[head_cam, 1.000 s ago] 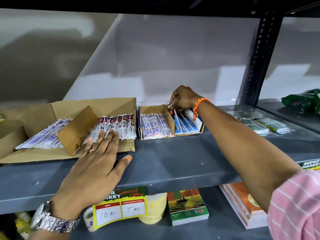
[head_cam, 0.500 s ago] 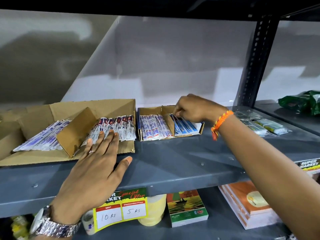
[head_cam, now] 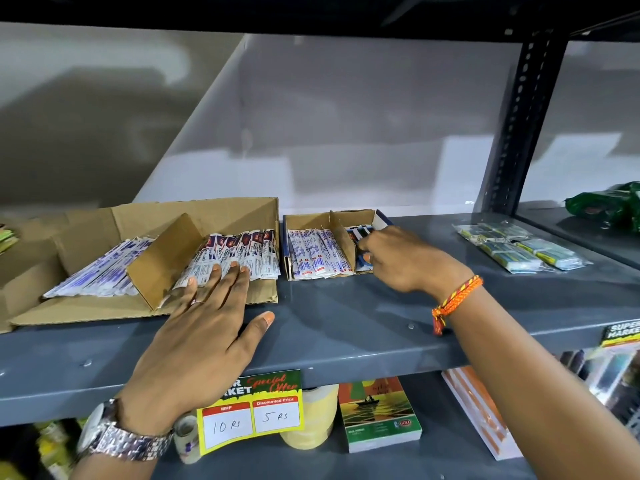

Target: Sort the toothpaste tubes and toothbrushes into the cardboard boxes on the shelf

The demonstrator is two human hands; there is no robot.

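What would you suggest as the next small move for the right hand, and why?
Probably nudge the blue packets flush against the cardboard divider. The right hand is curled on them in the small box's right compartment, while the left hand lies flat on the other packets.

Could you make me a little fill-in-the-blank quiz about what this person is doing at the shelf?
1. The left hand lies flat on the packets in the ____ cardboard box.
2. The right hand reaches into the right compartment of the ____ cardboard box.
3. The price tag on the shelf edge gives a discounted price of ____ Rs.
4. The left wrist wears a metal ____.

Missing words: large; small; 5; watch
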